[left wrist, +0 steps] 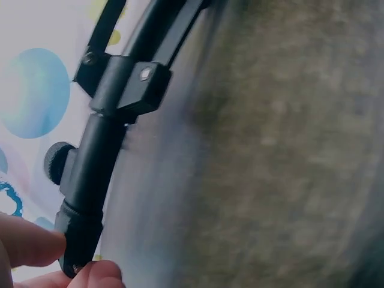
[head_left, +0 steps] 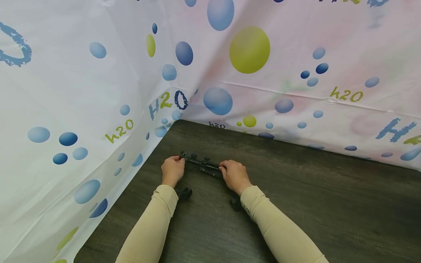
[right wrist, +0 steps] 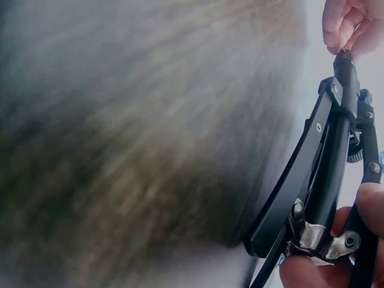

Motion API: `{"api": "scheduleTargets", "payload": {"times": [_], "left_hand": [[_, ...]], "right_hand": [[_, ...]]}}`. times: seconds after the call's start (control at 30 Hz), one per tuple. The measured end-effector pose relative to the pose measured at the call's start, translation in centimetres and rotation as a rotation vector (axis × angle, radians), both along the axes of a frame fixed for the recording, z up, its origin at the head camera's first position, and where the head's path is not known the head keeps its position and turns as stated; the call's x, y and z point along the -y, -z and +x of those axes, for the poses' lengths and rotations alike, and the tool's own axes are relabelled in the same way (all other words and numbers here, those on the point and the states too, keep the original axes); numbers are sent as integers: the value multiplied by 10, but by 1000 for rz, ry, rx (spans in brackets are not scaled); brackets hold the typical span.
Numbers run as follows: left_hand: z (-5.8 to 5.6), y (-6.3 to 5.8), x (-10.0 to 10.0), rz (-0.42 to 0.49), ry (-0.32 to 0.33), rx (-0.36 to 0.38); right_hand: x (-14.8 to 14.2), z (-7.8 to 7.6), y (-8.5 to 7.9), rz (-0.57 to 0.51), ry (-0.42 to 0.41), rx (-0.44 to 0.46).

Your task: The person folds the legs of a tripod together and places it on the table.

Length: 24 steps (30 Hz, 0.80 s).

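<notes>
Both hands hold a small black tripod [head_left: 200, 162] lengthwise between them, above the dark table. My left hand [head_left: 172, 171] pinches the narrow tip of its centre column with thumb and fingers. In the left wrist view a ridged knob [left wrist: 59, 163] sticks out from the column near those fingertips. At the other end my right hand [head_left: 235, 176] grips one of the legs [right wrist: 363, 258] between thumb and fingers. Metal brace joints [right wrist: 324, 240] show beside that grip in the right wrist view. The legs lie partly folded along the column, their far ends hidden.
A dark wood-grain table [head_left: 296, 204] spreads under the arms. White sheets with printed bubbles [head_left: 82, 91] hang along its left and far edges. Black straps or mounts show at the left wrist [head_left: 185, 193] and at the right wrist [head_left: 235, 204].
</notes>
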<state>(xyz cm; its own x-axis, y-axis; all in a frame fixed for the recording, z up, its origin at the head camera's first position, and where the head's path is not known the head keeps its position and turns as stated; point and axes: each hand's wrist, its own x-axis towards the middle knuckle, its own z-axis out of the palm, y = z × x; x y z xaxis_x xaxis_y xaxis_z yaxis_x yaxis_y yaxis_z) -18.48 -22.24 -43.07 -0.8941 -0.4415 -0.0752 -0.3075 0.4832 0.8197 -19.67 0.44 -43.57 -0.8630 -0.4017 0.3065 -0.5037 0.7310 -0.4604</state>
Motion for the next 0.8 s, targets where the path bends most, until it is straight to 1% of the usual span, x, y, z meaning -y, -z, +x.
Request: {"api": "scheduleTargets", "payload": {"times": [0.23,0.43,0.8], "left_hand": [[0,3,-2,-34,2,-5],[-1,3,-2,-60,-3,-12],[-5,10,-3,-41,-27,-1]], "right_hand": [[2,0,2,22,3,-14],[4,1,1,15,2,-25],[5,1,0,31,15,-18]]}}
